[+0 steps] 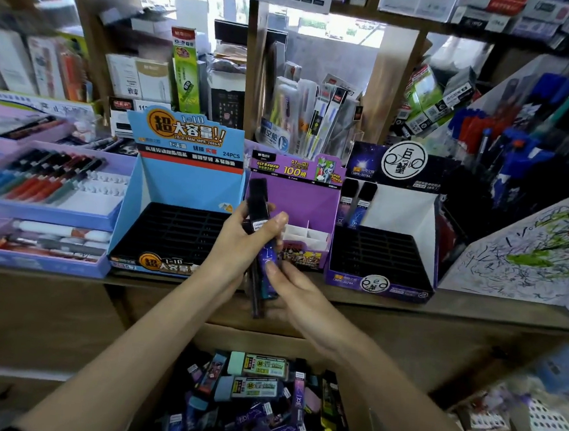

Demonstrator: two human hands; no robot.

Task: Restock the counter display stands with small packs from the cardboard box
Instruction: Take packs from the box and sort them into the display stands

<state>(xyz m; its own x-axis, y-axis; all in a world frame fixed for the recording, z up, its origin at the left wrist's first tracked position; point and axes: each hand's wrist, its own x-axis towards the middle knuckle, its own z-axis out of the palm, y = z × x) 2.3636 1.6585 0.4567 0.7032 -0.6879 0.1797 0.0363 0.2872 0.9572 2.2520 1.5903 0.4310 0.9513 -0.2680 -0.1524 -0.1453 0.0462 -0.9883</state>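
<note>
Counter bearing three display stands. Blue stand leftmost. Left hand grips a bundle of slim packs, upright before the purple stand; right hand pinches the bundle's lower end. Dark stand, rightmost, holds two packs at its back left. Cardboard box of loose packs below.

**Stationery shop**

Just behind the packs gripped by the left hand and right hand stand a blue stand, a purple stand and a dark stand, all printed retail displays. Left of the grip lie pen trays; right of it, pen racks. Beyond it, shelves crammed with boxed refills. Below it, a box of stock.
</note>
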